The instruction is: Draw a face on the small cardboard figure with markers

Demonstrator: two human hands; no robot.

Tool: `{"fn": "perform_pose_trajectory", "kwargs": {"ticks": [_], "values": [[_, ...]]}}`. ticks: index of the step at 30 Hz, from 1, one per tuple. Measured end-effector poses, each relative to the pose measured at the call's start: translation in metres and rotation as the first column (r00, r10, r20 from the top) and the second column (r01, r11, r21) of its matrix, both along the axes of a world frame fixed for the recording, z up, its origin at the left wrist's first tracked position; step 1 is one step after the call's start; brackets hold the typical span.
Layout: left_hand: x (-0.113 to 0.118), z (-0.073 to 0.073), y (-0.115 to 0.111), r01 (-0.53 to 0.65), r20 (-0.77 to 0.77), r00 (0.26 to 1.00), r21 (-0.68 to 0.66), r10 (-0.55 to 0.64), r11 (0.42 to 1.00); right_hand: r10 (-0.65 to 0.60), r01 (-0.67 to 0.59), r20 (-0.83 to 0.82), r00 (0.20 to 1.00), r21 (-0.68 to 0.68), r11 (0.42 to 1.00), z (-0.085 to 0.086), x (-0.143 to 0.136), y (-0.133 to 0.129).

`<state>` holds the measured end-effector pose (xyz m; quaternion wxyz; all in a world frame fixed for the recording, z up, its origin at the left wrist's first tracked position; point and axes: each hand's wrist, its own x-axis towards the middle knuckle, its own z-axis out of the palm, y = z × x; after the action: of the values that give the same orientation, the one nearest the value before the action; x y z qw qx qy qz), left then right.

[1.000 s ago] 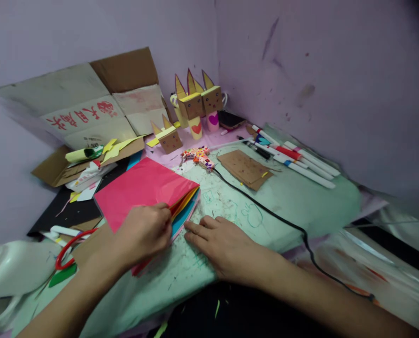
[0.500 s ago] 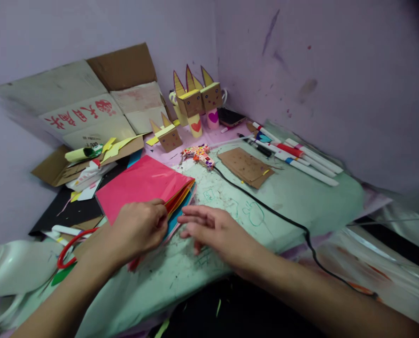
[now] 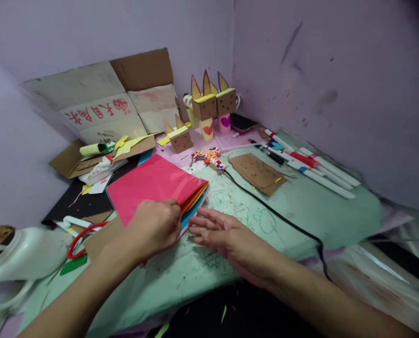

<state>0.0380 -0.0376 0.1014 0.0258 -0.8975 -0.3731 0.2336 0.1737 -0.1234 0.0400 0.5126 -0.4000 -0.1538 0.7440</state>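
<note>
A stack of coloured paper (image 3: pixel 153 183), pink on top with orange, yellow and blue sheets beneath, lies on the green-covered table (image 3: pixel 227 256). My left hand (image 3: pixel 158 227) is closed on the stack's near edge, its fingertips hidden from view. Just right of that edge is my right hand (image 3: pixel 223 234), fingers stretched out and apart, holding nothing. Beyond the stack, a flower-patterned glue gun (image 3: pixel 211 158) rests on its side with its black cord (image 3: pixel 266 202) trailing to the right.
Box-headed cardboard figures (image 3: pixel 205 110) stand at the back beside a phone (image 3: pixel 244 122). Markers (image 3: pixel 315 169) and cardboard pieces (image 3: pixel 259 173) lie to the right. On the left are red-handled scissors (image 3: pixel 76 244), a white jug (image 3: pixel 36 251), paper scraps (image 3: pixel 104 173) and an opened carton (image 3: pixel 100 98).
The whole view has shifted, so the table's things appear further right. Both hands stay close to the paper stack, the left still closed and the right still open.
</note>
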Motion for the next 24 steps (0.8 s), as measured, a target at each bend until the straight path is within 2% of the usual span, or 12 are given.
{"fn": "perform_pose_trajectory", "kwargs": {"ticks": [3,8,10,13,16,20,24], "values": [[0.001,0.001,0.0,-0.013,-0.022,1.0,-0.018,0.013,1.0,-0.008,0.007,-0.044,0.999,-0.024,1.0,0.004,-0.009,0.006],[-0.001,0.0,0.0,-0.017,-0.001,1.0,-0.016,0.017,1.0,0.015,-0.008,-0.082,0.997,0.078,0.997,0.002,-0.021,0.02],[-0.002,0.0,0.0,-0.013,0.016,1.0,-0.02,0.013,1.0,0.019,-0.015,-0.061,0.998,0.064,0.998,-0.001,-0.022,0.023],[-0.004,-0.001,0.001,-0.008,0.02,1.0,-0.024,0.009,1.0,-0.039,0.039,0.014,0.999,-0.003,0.999,-0.005,-0.02,0.024],[-0.005,-0.005,0.003,0.019,0.025,1.0,-0.01,-0.018,1.0,-0.1,0.098,0.059,0.993,0.027,0.995,-0.007,-0.019,0.025],[-0.005,-0.009,0.004,0.045,0.002,0.999,0.008,-0.045,0.999,-0.066,0.068,-0.022,0.998,0.121,0.99,-0.007,-0.018,0.03],[-0.004,-0.012,0.001,0.055,-0.031,0.998,0.021,-0.055,0.998,-0.074,0.082,-0.076,0.994,0.115,0.99,-0.01,-0.017,0.033]]}}
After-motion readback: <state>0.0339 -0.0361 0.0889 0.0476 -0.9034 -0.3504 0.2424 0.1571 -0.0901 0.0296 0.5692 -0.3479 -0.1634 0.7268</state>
